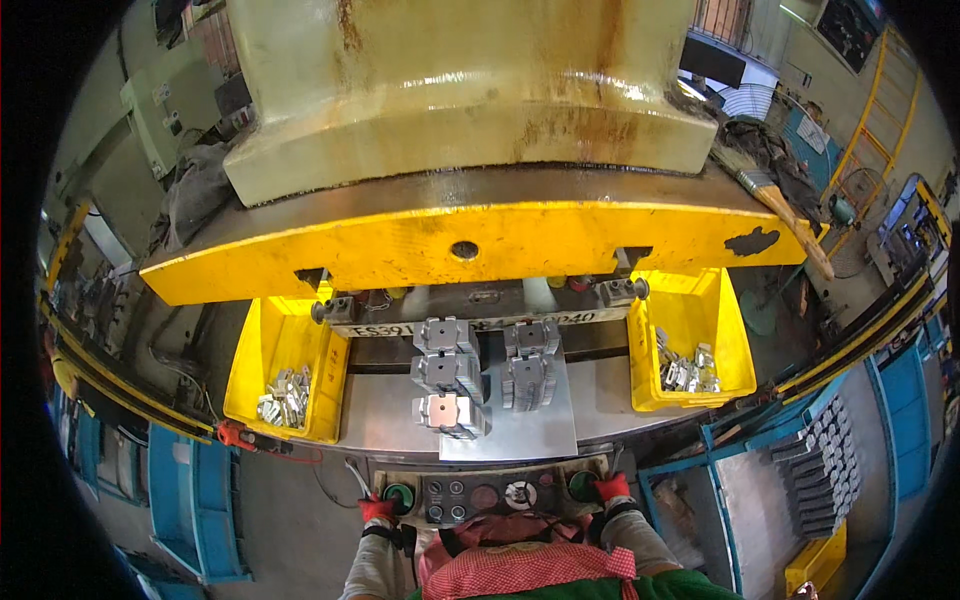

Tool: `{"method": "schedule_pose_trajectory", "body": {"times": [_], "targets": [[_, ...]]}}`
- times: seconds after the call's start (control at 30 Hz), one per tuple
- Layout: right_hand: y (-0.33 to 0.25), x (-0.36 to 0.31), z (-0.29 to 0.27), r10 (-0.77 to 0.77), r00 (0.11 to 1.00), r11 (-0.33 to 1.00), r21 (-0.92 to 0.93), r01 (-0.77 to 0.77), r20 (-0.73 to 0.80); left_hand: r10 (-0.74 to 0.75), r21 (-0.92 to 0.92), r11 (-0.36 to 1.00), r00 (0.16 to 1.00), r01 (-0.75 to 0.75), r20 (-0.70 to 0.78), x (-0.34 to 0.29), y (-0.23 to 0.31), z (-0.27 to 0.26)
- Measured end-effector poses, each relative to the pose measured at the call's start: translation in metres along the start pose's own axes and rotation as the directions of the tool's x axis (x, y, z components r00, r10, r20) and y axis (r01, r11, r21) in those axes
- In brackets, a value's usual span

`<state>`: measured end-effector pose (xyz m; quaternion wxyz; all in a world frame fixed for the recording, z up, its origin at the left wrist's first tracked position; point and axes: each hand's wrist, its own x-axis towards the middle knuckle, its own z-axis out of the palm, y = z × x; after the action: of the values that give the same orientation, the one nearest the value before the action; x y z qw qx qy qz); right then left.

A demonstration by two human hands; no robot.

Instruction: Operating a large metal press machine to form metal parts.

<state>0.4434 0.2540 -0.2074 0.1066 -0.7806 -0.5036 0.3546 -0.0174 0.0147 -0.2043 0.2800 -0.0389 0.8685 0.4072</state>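
My left hand (377,509), in a red glove, rests against a green push button (399,495) at the left end of a dark control panel (485,496). At the panel's right end, my right hand (611,488), also red-gloved, lies on another green button (582,486). Neither hand holds an object, and their fingers are too small to make out. Beyond the panel, on a grey sloping steel plate (545,425), stand two columns of grey metal blocks: the left column (447,380) and the right column (529,362). They sit under the yellow ram (470,245) of a large press.
A yellow bin (262,345) at the left and another (735,345) at the right each hold loose metal parts. A blue tray (745,520) at the lower right carries rows of stacked grey pieces (822,468). A brush (775,200) lies on the press's right shoulder.
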Motion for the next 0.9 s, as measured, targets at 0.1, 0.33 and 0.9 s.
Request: {"method": "schedule_pose_trajectory", "body": {"times": [0.1, 0.33, 0.9], "targets": [[0.015, 0.012, 0.005, -0.026, 0.998, 0.998, 0.050, 0.023, 0.058, 0.055, 0.100, 0.994, 0.998, -0.053, -0.009, -0.004, -0.004, -0.002], [-0.006, -0.006, -0.091, 0.433, 0.891, 0.515, 0.849, -0.121, -0.136, -0.084, -0.393, 0.919, 0.950, -0.044, -0.302, -0.081, 0.028, -0.064], [-0.547, -0.012, -0.098, -0.813, 0.570, 0.583, 0.164, 0.796, 0.119, 0.622, -0.137, 0.741, 0.594, -0.658, 0.510, -0.110, 0.521, 0.087]]}}
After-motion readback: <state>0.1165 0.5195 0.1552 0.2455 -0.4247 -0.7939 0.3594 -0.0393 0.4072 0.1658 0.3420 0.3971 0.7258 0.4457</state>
